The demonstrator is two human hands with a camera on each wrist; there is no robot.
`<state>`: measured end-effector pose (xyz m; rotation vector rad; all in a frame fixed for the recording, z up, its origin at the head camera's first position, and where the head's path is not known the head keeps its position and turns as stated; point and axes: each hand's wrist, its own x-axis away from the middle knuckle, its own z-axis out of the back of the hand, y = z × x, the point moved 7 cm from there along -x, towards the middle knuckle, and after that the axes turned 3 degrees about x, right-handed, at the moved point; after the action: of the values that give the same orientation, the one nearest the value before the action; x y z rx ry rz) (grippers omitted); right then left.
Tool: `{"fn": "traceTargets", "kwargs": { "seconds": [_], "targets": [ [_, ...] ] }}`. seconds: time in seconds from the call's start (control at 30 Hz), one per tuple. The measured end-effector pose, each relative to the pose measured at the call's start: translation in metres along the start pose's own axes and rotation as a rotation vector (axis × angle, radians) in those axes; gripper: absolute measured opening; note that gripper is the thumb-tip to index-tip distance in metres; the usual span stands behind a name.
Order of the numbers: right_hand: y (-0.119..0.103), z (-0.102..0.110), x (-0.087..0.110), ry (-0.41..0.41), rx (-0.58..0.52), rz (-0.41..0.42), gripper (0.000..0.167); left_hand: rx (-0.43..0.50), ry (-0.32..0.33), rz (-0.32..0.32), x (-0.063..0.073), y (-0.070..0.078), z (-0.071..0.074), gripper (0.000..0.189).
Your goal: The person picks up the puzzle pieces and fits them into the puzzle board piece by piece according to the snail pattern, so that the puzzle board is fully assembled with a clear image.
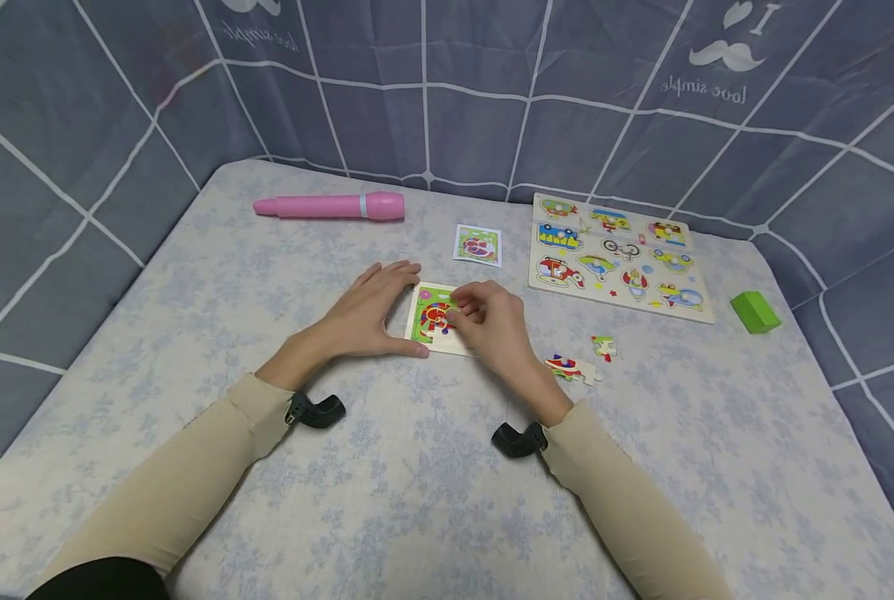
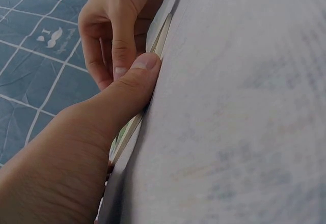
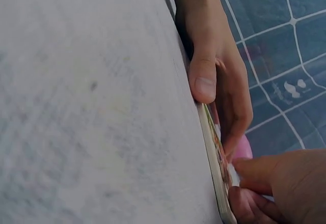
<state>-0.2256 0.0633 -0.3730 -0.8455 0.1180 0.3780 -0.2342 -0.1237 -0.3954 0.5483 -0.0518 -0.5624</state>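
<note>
A small square jigsaw board (image 1: 452, 343) lies on the table, its green and red picture partly filled in and bare wood showing along the near side. My left hand (image 1: 375, 308) holds it by the left part, thumb along the near edge and fingers at the far left corner. Over the board's right half, my right hand (image 1: 495, 325) pinches a small puzzle piece (image 3: 234, 175), mostly hidden by the fingertips. To the right of that hand lie red and blue puzzle pieces (image 1: 566, 367) and a green and red piece (image 1: 605, 347).
A small picture card (image 1: 479, 245) lies beyond the jigsaw board. Farther right are a wooden vehicle puzzle (image 1: 600, 287) and a green block (image 1: 755, 312). A pink flashlight-shaped tube (image 1: 319, 207) lies at the back left. Grey checked cloth (image 1: 476, 133) hangs behind the table.
</note>
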Motion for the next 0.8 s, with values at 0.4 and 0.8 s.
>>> {"fn": "traceTargets", "kwargs": {
  "seconds": [0.4,0.8],
  "targets": [
    [-0.003,-0.004,0.002,-0.078,-0.005,0.013,0.034,0.012,-0.007,-0.002,0.001,0.003,0.002,0.108],
    [-0.014,-0.01,0.005,-0.044,0.126,0.027,0.022,0.017,-0.006,0.001,0.001,0.002,0.002,0.108]
  ]
}}
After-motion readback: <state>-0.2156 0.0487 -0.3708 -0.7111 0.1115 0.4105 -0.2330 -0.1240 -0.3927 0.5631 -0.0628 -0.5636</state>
